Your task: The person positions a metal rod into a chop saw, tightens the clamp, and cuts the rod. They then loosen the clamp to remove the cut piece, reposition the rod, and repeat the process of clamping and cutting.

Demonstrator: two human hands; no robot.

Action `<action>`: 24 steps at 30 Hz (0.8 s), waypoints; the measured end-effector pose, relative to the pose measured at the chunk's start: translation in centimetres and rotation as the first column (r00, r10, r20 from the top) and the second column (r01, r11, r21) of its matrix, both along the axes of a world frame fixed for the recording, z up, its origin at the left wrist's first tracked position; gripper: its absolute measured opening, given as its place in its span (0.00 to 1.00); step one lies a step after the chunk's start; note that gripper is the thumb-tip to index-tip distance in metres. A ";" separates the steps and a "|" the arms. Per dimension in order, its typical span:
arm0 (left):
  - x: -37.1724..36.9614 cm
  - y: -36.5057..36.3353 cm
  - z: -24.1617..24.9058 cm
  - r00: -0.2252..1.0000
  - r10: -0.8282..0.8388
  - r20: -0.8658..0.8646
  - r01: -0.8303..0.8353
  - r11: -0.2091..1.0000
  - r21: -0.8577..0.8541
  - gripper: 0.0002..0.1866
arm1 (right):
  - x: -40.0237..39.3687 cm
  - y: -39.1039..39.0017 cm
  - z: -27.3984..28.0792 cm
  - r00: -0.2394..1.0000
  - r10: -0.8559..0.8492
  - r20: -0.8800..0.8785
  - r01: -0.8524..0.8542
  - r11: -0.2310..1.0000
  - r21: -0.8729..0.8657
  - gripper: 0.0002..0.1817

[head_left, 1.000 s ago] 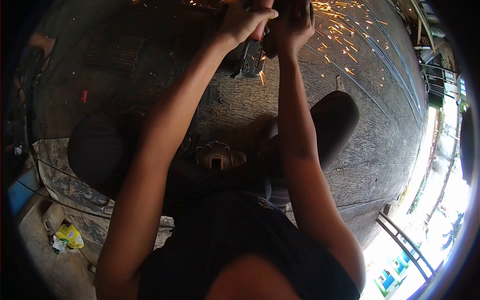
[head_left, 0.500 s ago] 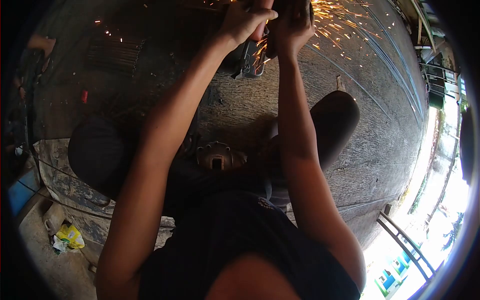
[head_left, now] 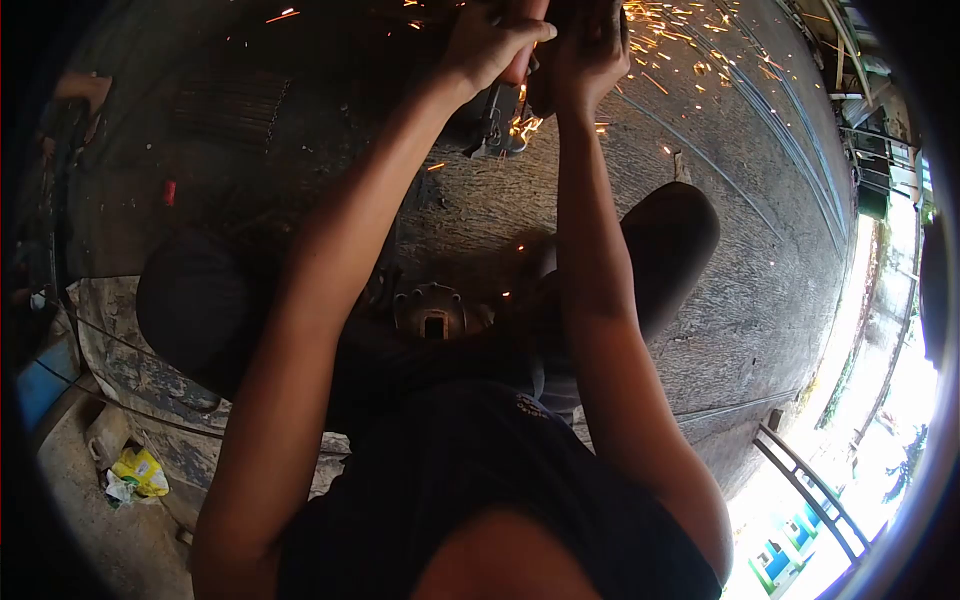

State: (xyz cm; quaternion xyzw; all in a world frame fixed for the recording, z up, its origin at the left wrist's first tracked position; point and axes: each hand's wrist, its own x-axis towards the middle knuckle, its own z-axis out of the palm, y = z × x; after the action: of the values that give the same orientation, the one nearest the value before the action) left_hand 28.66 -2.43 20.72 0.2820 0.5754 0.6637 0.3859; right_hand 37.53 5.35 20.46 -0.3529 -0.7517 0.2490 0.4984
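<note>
At the top centre, my left hand point(head_left: 487, 48) is closed round a reddish cylindrical tool body point(head_left: 525, 42), its thumb lying across it. My right hand point(head_left: 592, 62) is just to the right, with its fingers curled round something dark that I cannot make out. Below the tool, between the hands, is a dark metal piece point(head_left: 492, 122) on the floor. Bright orange sparks point(head_left: 522, 128) glow beside it, and more fly out to the upper right. The working end of the tool is hidden.
Long thin rods point(head_left: 770, 100) lie at the upper right. A row of dark rods point(head_left: 232, 105) and a red cylinder point(head_left: 169, 192) lie at the left. A toothed metal part point(head_left: 432, 308) sits between my legs. Another person's hand point(head_left: 85, 88) shows at the far left.
The sparks have shifted: a bright cluster now glows low beside the dark metal piece, and a few sparks fall nearer my legs. Both hands stay almost in the same place.
</note>
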 end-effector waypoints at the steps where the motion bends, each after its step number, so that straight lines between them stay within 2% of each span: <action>1: 0.0 0.1 -0.3 0.999 -0.007 0.033 0.007 1.000 0.020 0.15 | 0.0 0.0 -0.1 1.000 -0.002 0.005 0.002 1.000 -0.005 0.29; 4: -0.4 -0.3 -0.2 0.999 -0.047 -0.001 0.047 0.996 -0.076 0.16 | 0.0 0.0 -0.2 1.000 -0.009 0.004 0.009 1.000 0.006 0.29; 13: -0.5 -0.1 -1.3 0.995 -0.103 -0.014 0.104 0.993 0.048 0.18 | -0.2 -0.3 0.1 0.999 -0.042 0.002 0.042 0.997 0.058 0.27; 16: -0.8 -0.1 -1.7 0.992 -0.123 -0.038 0.123 0.992 -0.010 0.13 | -0.1 -0.4 0.0 0.999 -0.053 0.003 0.053 0.996 0.074 0.27; 18: -0.3 -0.4 -2.6 0.995 -0.095 -0.013 0.095 0.995 0.009 0.13 | 0.1 -0.6 -0.2 1.000 -0.008 -0.024 0.010 0.997 0.072 0.27; 19: -0.1 -0.5 -3.2 0.998 -0.067 0.013 0.067 0.997 0.026 0.18 | 0.3 -0.7 -0.4 0.998 0.037 -0.050 -0.034 0.997 0.070 0.26; 20: 0.1 -0.7 -3.7 0.998 -0.066 0.013 0.066 0.998 0.023 0.18 | 0.4 -0.5 -1.0 0.998 0.038 -0.050 -0.035 0.997 0.066 0.26; 22: 0.8 -1.3 -3.9 1.000 -0.028 -0.006 0.029 0.997 0.072 0.18 | 0.4 -0.1 -2.8 0.999 0.008 -0.031 0.000 0.972 0.237 0.26; 24: 0.8 -1.1 -3.9 1.000 -0.024 0.010 0.023 0.997 0.068 0.17 | 0.5 0.0 -3.9 0.998 0.003 -0.061 0.009 0.983 0.184 0.26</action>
State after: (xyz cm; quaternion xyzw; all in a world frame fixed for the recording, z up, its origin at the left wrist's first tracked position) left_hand 29.42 -3.54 16.83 0.2981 0.5473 0.6797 0.3869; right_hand 37.98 5.31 16.52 -0.2985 -0.7553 0.1882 0.5522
